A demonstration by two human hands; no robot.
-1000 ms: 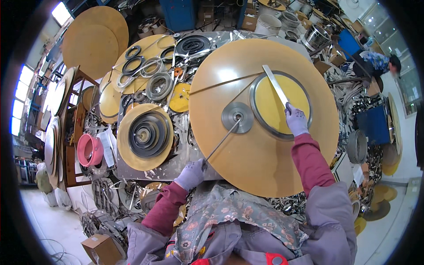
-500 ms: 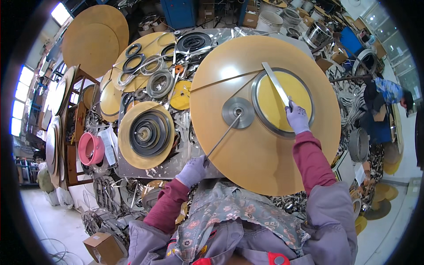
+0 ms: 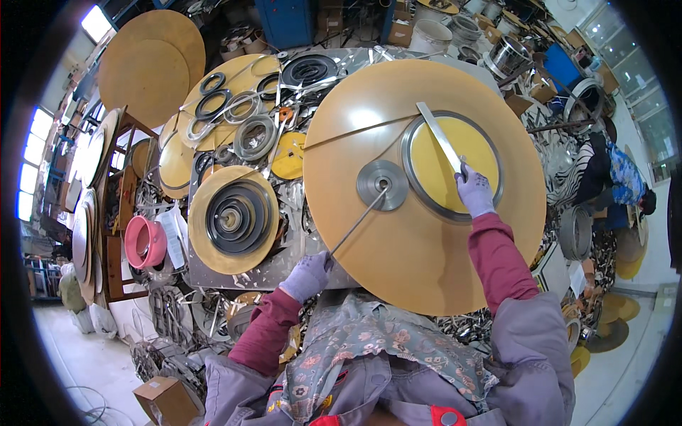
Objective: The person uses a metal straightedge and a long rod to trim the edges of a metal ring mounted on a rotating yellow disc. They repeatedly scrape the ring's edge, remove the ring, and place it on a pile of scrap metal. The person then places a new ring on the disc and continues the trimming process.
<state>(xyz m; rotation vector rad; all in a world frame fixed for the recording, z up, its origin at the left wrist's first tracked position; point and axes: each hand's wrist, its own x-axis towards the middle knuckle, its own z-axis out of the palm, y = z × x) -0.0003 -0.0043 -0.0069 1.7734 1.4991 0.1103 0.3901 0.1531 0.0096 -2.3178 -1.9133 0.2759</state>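
Note:
My gloved left hand point(image 3: 307, 276) is closed around the near end of a thin metal rod point(image 3: 356, 226). The rod's far end meets the centre of a small grey grooved disc point(image 3: 382, 180) on a big round tan board point(image 3: 440, 277). A flat metal bar point(image 3: 438, 136) is gripped at its near end by my gloved right hand point(image 3: 475, 189). It slants over a yellow disc point(image 3: 433, 170) ringed by a grey metal band point(image 3: 408, 160). A narrow dark strip point(image 3: 362, 130) runs from the board's left edge toward the bar's far end.
Left of the board, a smaller tan disc point(image 3: 201, 245) carries a dark coil point(image 3: 249, 238). Loose rings point(image 3: 254, 138) and metal scraps crowd the table's far left. A pink bucket point(image 3: 145, 242) stands beyond the table's left edge. Another person point(image 3: 626, 174) bends over at the far right.
The person at the far right has come further into view. Both my hands keep their grips, with the rod and bar in nearly the same places. The whole view has shifted slightly.

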